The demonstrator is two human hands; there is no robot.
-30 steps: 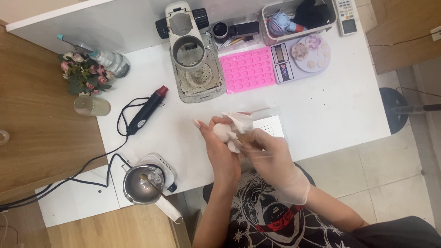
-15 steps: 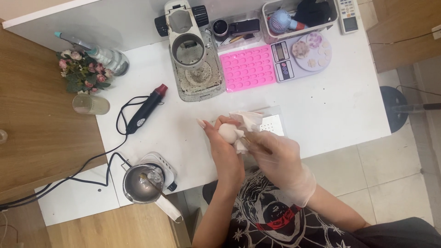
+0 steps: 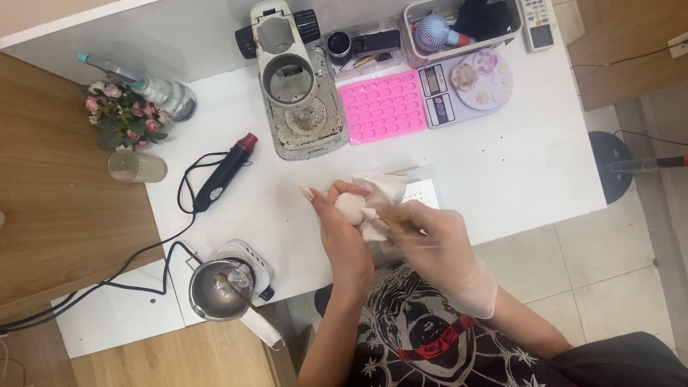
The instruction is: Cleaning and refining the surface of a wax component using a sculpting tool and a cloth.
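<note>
Cupping a small, pale pink, rounded lump (image 3: pixel 351 208), the left hand (image 3: pixel 342 231) is seen bare, fingers curled around it, one long nail pointing outward. The lump looks smooth and matte, and is held just above the near part of the bench (image 3: pixel 516 179), partly wrapped in crumpled white tissue (image 3: pixel 380 193). The right hand (image 3: pixel 437 240), in a thin translucent glove, is closed on the tissue and what seems a slim stick against the lump; the stick is blurred.

Edges and room: both hands are close to the bench's near edge. Bare white surface is noted to the right of the hands and between them and the pink mould. A clear flat sheet (image 3: pixel 423 193) lies just behind the hands.

Materials: a pink silicone mould (image 3: pixel 383 107) with rows of round cavities; a grey metal press (image 3: pixel 297 86), stained at its base; a small digital scale (image 3: pixel 459 89) carrying pale round pieces; a black heat tool (image 3: pixel 226 172) with a red tip and trailing cord; a steel melting pot (image 3: pixel 218 290) at the left near corner.
</note>
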